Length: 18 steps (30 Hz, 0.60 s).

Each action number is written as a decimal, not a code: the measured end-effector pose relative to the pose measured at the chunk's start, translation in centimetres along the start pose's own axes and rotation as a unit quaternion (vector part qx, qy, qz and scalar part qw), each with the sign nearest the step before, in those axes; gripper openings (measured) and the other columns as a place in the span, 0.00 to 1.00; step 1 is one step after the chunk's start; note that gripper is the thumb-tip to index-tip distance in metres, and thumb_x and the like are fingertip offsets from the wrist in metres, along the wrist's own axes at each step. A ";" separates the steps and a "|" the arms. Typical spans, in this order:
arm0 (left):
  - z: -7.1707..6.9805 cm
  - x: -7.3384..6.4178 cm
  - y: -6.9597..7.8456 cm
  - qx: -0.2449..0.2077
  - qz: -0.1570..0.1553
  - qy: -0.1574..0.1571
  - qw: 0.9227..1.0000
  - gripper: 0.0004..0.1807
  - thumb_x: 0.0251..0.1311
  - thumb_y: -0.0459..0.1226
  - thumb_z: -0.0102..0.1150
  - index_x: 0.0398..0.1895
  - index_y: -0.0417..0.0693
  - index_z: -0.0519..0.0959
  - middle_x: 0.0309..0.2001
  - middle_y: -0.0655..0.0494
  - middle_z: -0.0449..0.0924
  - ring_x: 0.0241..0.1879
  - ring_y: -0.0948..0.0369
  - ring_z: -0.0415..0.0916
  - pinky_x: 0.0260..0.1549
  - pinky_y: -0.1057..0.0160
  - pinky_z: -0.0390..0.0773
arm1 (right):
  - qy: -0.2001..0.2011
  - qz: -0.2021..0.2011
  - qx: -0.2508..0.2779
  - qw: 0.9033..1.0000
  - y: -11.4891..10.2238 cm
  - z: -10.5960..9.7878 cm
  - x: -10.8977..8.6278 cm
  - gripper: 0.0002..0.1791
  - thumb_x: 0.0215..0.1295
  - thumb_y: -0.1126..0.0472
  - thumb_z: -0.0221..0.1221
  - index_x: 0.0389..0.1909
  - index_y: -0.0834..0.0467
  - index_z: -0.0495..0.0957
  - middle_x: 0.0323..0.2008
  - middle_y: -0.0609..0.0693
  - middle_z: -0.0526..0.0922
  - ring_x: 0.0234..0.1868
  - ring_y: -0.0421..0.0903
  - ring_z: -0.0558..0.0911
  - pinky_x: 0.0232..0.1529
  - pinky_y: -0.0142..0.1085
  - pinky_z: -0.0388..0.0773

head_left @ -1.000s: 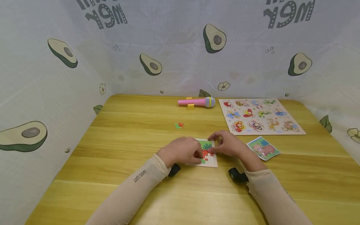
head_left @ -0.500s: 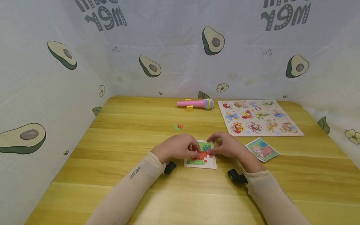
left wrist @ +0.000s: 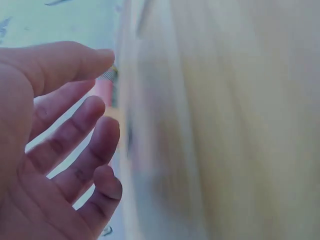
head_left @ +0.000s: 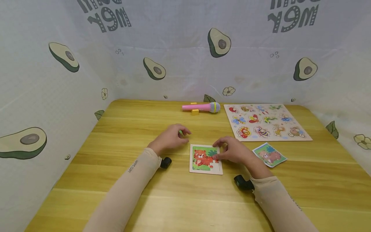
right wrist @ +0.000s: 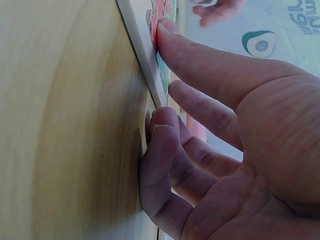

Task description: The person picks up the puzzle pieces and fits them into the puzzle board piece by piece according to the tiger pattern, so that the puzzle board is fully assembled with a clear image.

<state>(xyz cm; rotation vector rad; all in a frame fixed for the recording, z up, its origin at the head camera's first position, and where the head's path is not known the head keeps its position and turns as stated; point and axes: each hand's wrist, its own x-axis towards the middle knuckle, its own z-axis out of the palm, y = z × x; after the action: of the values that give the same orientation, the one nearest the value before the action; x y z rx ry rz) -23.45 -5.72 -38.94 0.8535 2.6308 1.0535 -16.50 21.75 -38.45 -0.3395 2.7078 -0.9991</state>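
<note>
A square wooden jigsaw puzzle [head_left: 200,171] with a tiger picture lies flat on the table; a pale gap shows at its lower right. My right hand [head_left: 234,150] holds the puzzle at its right side, thumb on the picture and fingers at the edge, as the right wrist view also shows. Beyond the puzzle's left corner, my left hand [head_left: 171,138] hovers with thumb and fingers parted over a loose puzzle piece [head_left: 181,132], mostly hidden; only a bit of green shows. The left wrist view shows nothing held in that hand.
Right of the puzzle lies a small bear picture [head_left: 270,155]. Behind it is a wooden board with insect shapes [head_left: 265,120]. A pink toy microphone [head_left: 200,107] lies at the back, by yellow blocks [head_left: 195,112]. An avocado-print cloth [head_left: 185,51] hangs behind the table.
My left hand has left the puzzle and moved away and to the left, over the loose piece. The tiger's face is now uncovered. The right hand has stayed on the puzzle.
</note>
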 end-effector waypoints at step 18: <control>-1.8 2.1 -1.3 0.091 -0.048 -0.051 0.993 0.26 0.65 0.36 0.60 0.68 0.50 0.75 0.55 0.51 0.72 0.52 0.55 0.71 0.55 0.56 0.71 | 0.003 -0.002 -0.002 1.000 0.0 0.1 -0.1 0.22 0.56 0.58 0.75 0.49 0.62 0.82 0.45 0.55 0.77 0.28 0.46 0.71 0.31 0.39 0.70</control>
<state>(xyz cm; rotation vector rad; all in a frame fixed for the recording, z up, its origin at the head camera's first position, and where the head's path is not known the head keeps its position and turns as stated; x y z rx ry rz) -26.43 -6.27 -38.37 0.7838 2.6815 0.7359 -16.40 21.74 -38.47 -0.3429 2.7160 -0.9969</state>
